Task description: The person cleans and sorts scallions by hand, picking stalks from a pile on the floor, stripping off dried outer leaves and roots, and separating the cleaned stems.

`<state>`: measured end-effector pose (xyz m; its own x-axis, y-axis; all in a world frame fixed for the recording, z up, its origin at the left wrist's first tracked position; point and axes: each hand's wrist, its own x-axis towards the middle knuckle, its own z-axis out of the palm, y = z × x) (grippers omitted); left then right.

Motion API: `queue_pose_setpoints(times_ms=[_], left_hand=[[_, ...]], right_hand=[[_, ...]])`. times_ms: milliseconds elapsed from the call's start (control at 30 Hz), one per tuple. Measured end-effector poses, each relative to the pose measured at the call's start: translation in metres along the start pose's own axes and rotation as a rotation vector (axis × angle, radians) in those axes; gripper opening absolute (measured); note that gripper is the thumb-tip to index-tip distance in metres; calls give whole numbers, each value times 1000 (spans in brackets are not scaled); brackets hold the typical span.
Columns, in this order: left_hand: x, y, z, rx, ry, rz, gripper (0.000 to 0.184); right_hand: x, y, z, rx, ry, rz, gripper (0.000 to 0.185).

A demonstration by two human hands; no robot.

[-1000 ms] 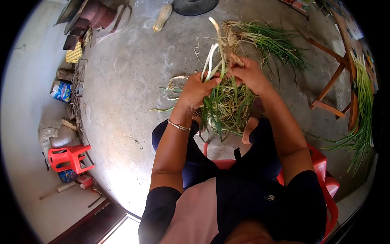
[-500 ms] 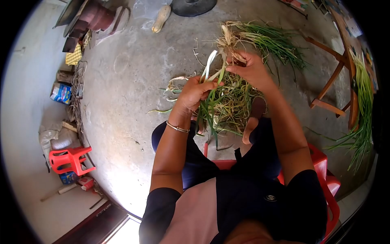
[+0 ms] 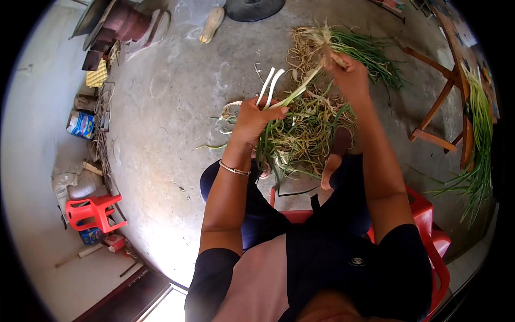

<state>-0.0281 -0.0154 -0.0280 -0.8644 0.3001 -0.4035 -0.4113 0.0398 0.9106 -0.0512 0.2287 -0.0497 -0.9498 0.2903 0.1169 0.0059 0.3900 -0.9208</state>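
Note:
My left hand [image 3: 251, 121] is closed around several scallions, their clean white stems [image 3: 272, 85] sticking up past the thumb and their green leaves hanging below. One scallion [image 3: 301, 90] slants from this hand up to the right, toward my right hand [image 3: 348, 75]. The right fingers are pinched at its root end; exactly what they grip there is partly hidden. Beneath both hands lies a heap of withered leaves and peelings [image 3: 308, 131]. Just beyond the right hand, a bunch of rooted scallions [image 3: 370, 56] rests on the floor.
A pale squash [image 3: 212, 25] and a black round object [image 3: 255, 7] lie at the far side. To the right stands a wooden frame [image 3: 433, 137] with long green scallions [image 3: 480, 123] hanging over it. A small red stool [image 3: 95, 212] is by the left wall.
My right hand has moved up and to the right, away from the left hand, with the scallion stretched between them. The left hand has stayed nearly in place; a second white stem now shows clearly.

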Motion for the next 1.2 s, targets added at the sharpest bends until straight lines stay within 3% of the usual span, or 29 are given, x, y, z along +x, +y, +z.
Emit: queue_pose_setpoints(times_ms=[200, 333, 400, 500, 533, 600, 700, 767, 1067, 1167, 1200], left_hand=[[-6, 1, -10, 33, -11, -28, 26], [-6, -1, -12, 65, 6, -23, 23], [-2, -4, -13, 79, 4, -13, 23], [1, -7, -10, 233, 35, 23, 20], [1, -5, -8, 251, 21, 15, 19], [1, -5, -4, 269, 5, 5, 18], [3, -8, -4, 325, 0, 9, 18], [5, -12, -6, 401, -18, 36, 18], [-1, -10, -1, 331, 4, 156, 20], [-1, -10, -4, 500, 38, 92, 21], [-1, -9, -4, 500, 39, 94, 21]], right_hand=[[21, 24, -37, 82, 246, 68, 29], [20, 26, -51, 27, 201, 149, 30], [17, 24, -44, 245, -226, 86, 25], [-9, -6, -14, 106, -254, -49, 12], [-15, -13, -4, 105, -255, -47, 12], [-26, -23, 13, 93, -376, -409, 15], [-35, -30, 24, -77, -508, -450, 22], [-36, -27, 25, -188, -569, -321, 26], [-43, -25, 34, -354, -537, -424, 25], [-36, -18, 35, -347, -533, -259, 20], [-31, -13, 33, -181, -426, -218, 13]])
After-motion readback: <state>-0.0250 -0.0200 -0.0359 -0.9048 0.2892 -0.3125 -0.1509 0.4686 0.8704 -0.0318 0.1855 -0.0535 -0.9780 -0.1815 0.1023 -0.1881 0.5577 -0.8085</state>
